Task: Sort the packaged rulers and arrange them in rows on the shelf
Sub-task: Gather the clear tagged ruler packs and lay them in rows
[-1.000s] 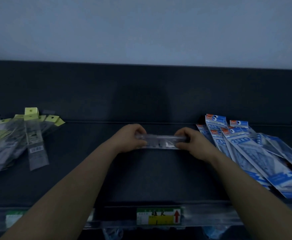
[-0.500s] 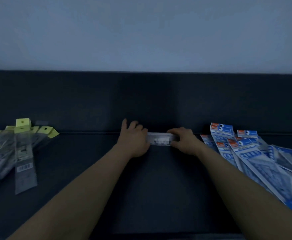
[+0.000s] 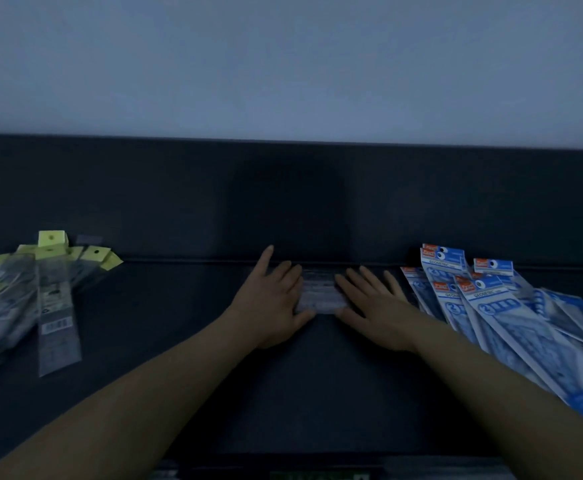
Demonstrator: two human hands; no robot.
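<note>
Lying between the hands: clear ruler pack (image 3: 317,292), set crosswise at the back of the dark shelf (image 3: 179,341), close to the shelf's back panel (image 3: 283,202); its print is too blurred to read.
Left hand (image 3: 269,301): palm down over the pack's left end, fingers straight, grip unclenched, thumb by the pack's near edge.
Right hand (image 3: 373,306): palm down over the pack's right end, fingers straight and spread, grip unclenched, nothing pinched.
Yellow-topped ruler packs (image 3: 53,292): a loose fan at the shelf's left, well apart from both hands.
Blue ruler packs (image 3: 504,313): an overlapping pile at the shelf's right, just beside the right hand.
Wall (image 3: 283,64): pale, above the back panel.
</note>
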